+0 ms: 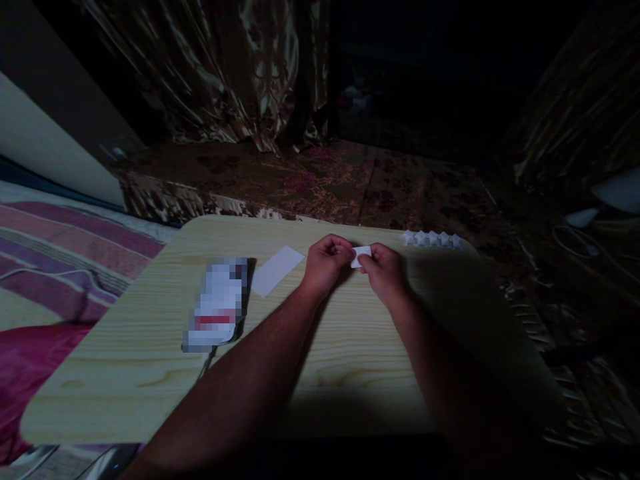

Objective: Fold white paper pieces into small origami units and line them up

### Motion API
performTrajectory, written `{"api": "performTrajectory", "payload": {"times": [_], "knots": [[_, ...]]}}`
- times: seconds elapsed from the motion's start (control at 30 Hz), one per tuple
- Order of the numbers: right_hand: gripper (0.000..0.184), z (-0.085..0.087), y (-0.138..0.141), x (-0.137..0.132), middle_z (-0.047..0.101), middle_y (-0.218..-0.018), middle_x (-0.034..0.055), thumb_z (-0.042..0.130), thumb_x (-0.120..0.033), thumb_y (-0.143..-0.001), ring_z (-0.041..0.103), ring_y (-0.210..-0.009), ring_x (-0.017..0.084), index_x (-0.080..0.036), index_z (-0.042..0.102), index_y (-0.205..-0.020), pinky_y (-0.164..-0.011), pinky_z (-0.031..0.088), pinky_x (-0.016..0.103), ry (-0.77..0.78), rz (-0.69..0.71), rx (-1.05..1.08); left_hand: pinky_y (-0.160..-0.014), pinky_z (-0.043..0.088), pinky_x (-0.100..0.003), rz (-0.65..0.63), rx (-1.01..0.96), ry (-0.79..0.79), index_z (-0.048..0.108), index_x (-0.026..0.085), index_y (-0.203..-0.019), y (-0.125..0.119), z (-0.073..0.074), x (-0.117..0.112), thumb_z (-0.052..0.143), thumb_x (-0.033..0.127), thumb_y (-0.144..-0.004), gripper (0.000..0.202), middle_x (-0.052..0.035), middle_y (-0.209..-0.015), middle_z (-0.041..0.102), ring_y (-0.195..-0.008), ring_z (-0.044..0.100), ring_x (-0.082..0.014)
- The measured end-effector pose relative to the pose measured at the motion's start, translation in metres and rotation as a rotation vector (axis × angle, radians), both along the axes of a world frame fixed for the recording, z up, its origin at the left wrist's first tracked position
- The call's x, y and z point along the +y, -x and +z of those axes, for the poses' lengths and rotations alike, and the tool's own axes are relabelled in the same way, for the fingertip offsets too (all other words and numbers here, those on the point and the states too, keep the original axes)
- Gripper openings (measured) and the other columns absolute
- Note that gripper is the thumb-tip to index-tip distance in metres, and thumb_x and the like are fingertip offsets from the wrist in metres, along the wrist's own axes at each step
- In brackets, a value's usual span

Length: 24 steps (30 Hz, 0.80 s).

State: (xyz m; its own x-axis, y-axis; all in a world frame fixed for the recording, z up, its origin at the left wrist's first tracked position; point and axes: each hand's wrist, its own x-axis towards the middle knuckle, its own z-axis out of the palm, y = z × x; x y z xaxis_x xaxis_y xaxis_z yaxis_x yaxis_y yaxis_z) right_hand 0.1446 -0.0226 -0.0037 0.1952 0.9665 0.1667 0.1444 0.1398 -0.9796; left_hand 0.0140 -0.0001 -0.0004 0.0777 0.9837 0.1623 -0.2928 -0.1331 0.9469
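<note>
Between my two hands is a small folded piece of white paper (361,256), held above the far middle of the wooden table. My left hand (326,263) pinches its left side with thumb and fingers curled together. On the other side, my right hand (384,270) grips the paper between thumb and forefinger. A flat white paper sheet (278,271) lies just left of my left hand. Along the far right edge of the table stands a row of several small white folded paper stars (433,239).
The pale wooden table (350,360) has rounded corners. On its left lies a blurred-out white phone-like object (217,303) with a cable running toward me. A striped bedspread (55,247) borders the left side. Dark patterned curtains (280,73) hang beyond.
</note>
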Motion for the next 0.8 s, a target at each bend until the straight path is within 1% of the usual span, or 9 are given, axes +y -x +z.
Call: {"api": "performTrajectory", "payload": {"times": [0.1, 0.2, 0.27, 0.4, 0.53, 0.7, 0.8], "knots": [[0.009, 0.0019, 0.0001, -0.0011, 0.06, -0.059, -0.0025, 0.059, -0.026, -0.068, 0.051, -0.051, 0.011, -0.017, 0.059, -0.071, -0.048, 0.039, 0.022, 0.03, 0.009, -0.007, -0.054, 0.04, -0.021, 0.03, 0.01, 0.0, 0.064, 0.015, -0.072, -0.0002, 0.0008, 0.0001, 0.072, 0.021, -0.063, 0.014, 0.0012, -0.063, 0.061, -0.055, 0.052, -0.0085], [0.011, 0.0027, 0.0009, -0.0014, 0.06, -0.06, -0.0021, 0.06, -0.028, -0.068, 0.053, -0.054, 0.012, -0.017, 0.06, -0.072, -0.048, 0.041, 0.022, 0.059, 0.038, 0.044, -0.053, 0.039, -0.021, 0.041, -0.005, 0.024, 0.064, 0.016, -0.076, -0.0009, 0.0011, -0.0003, 0.073, 0.021, -0.062, 0.017, 0.0025, -0.062, 0.06, -0.052, 0.05, -0.008], [0.012, 0.0022, 0.0009, -0.001, 0.061, -0.061, -0.0018, 0.06, -0.029, -0.068, 0.054, -0.055, 0.013, -0.017, 0.06, -0.073, -0.049, 0.042, 0.023, 0.052, 0.031, 0.057, -0.053, 0.04, -0.021, 0.031, -0.017, 0.026, 0.063, 0.016, -0.079, -0.0013, 0.001, -0.0006, 0.074, 0.021, -0.062, 0.02, 0.0024, -0.062, 0.061, -0.052, 0.051, -0.0082], [0.011, 0.0012, -0.0003, -0.0001, 0.062, -0.062, -0.0012, 0.06, -0.028, -0.068, 0.055, -0.056, 0.013, -0.017, 0.061, -0.07, -0.05, 0.043, 0.023, 0.011, -0.001, 0.019, -0.056, 0.043, -0.022, 0.012, -0.024, 0.002, 0.063, 0.016, -0.08, -0.0015, 0.0002, -0.0006, 0.075, 0.023, -0.062, 0.023, 0.0009, -0.065, 0.064, -0.055, 0.054, -0.0092], [0.013, 0.0017, -0.0001, -0.0004, 0.062, -0.063, -0.0009, 0.06, -0.029, -0.068, 0.056, -0.056, 0.013, -0.017, 0.062, -0.072, -0.049, 0.044, 0.023, 0.025, 0.017, 0.063, -0.056, 0.043, -0.022, 0.003, -0.036, -0.002, 0.063, 0.016, -0.079, -0.001, -0.0007, -0.0001, 0.076, 0.022, -0.061, 0.024, 0.0013, -0.064, 0.063, -0.055, 0.054, -0.0088], [0.011, 0.0026, 0.0006, -0.0009, 0.062, -0.062, -0.0011, 0.06, -0.028, -0.068, 0.055, -0.055, 0.013, -0.017, 0.061, -0.071, -0.049, 0.043, 0.022, 0.021, -0.007, 0.037, -0.055, 0.042, -0.021, -0.001, -0.034, -0.011, 0.063, 0.016, -0.079, -0.0007, -0.0017, 0.0002, 0.076, 0.021, -0.061, 0.023, 0.0011, -0.065, 0.063, -0.056, 0.054, -0.0084], [0.014, 0.003, 0.0008, -0.0012, 0.063, -0.064, -0.0001, 0.061, -0.029, -0.068, 0.056, -0.056, 0.013, -0.016, 0.063, -0.074, -0.049, 0.045, 0.023, 0.029, 0.009, 0.062, -0.054, 0.042, -0.021, 0.013, -0.03, -0.014, 0.062, 0.016, -0.078, -0.0006, -0.0018, 0.0002, 0.076, 0.021, -0.061, 0.022, 0.0011, -0.064, 0.063, -0.055, 0.053, -0.0086]]}}
